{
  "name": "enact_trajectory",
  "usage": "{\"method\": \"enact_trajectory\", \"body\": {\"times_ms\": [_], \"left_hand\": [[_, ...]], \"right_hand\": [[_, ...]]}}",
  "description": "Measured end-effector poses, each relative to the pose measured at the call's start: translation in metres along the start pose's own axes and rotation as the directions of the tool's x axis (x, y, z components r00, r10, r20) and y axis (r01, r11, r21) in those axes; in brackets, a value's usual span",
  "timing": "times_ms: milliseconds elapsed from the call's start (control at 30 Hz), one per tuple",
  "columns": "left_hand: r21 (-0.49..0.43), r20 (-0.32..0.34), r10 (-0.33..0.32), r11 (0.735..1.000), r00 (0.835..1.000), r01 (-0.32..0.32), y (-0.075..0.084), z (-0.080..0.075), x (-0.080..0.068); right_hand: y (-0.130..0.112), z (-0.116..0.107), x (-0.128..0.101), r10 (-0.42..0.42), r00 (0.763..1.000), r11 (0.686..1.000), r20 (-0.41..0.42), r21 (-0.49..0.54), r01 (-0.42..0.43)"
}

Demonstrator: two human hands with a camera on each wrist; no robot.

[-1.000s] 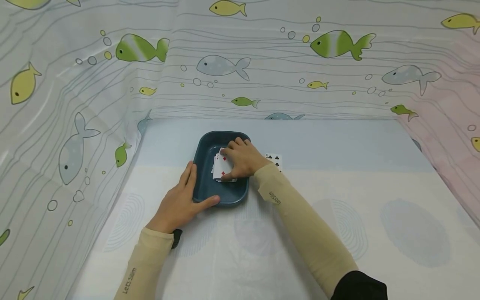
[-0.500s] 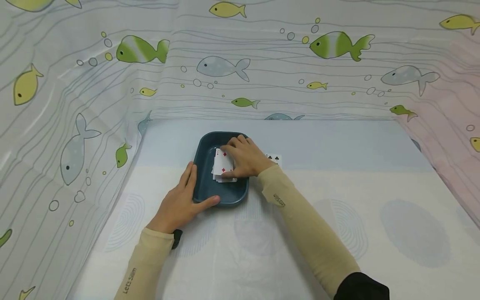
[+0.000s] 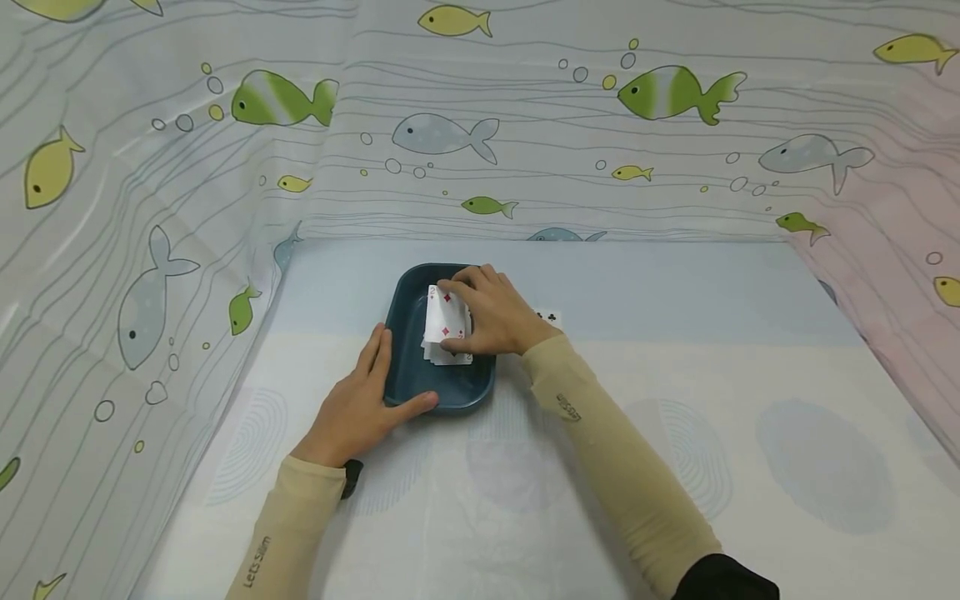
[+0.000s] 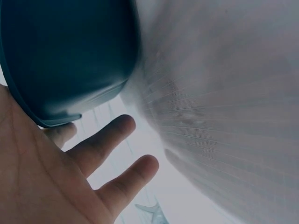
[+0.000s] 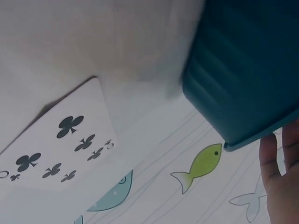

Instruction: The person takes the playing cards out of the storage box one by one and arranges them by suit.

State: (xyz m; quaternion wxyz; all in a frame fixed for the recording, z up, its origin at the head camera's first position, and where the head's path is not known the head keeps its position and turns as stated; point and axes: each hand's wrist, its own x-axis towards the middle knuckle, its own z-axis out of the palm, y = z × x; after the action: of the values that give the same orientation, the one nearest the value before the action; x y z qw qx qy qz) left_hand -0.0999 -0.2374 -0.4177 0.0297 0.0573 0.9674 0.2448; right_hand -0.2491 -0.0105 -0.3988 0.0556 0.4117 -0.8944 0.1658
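Note:
A dark blue rectangular tray point(image 3: 442, 401) holds a small stack of playing cards point(image 3: 452, 359). My right hand point(image 3: 501, 317) reaches over its right rim and pinches a playing card with red diamonds point(image 3: 444, 314) between thumb and fingers. That card is tilted, its near edge raised above the stack. Along the tray's left wall lies my left hand point(image 3: 352, 408), fingers straight and thumb over the near rim. In the left wrist view its fingers point(image 4: 105, 144) spread beside the outer wall. The right wrist view shows the tray's outside and part of the right hand, but not the pinched card.
A card of clubs point(image 5: 60, 135) lies face up on the white-and-blue table cover point(image 3: 600, 467), right of the tray. In the head view my right hand and sleeve partly hide it. A fish-patterned curtain point(image 3: 555, 150) stands behind and along both sides.
My right hand has drawn the diamonds card up off the stack, tilting it and shifting slightly away from me. The left hand keeps its place on the tray.

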Motion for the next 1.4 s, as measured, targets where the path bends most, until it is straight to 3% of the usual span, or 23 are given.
{"method": "enact_trajectory", "body": {"times_ms": [667, 1400], "left_hand": [[0.001, 0.001, -0.017, 1.000, 1.000, 0.017, 0.000, 0.001, 0.001], [-0.004, 0.002, -0.026, 1.000, 1.000, 0.026, -0.002, 0.003, 0.002]], "right_hand": [[0.004, -0.043, -0.026, 0.036, 0.999, 0.999, -0.018, 0.023, -0.035], [0.049, -0.062, -0.065, 0.157, 0.987, 0.987, 0.023, 0.037, -0.158]]}}
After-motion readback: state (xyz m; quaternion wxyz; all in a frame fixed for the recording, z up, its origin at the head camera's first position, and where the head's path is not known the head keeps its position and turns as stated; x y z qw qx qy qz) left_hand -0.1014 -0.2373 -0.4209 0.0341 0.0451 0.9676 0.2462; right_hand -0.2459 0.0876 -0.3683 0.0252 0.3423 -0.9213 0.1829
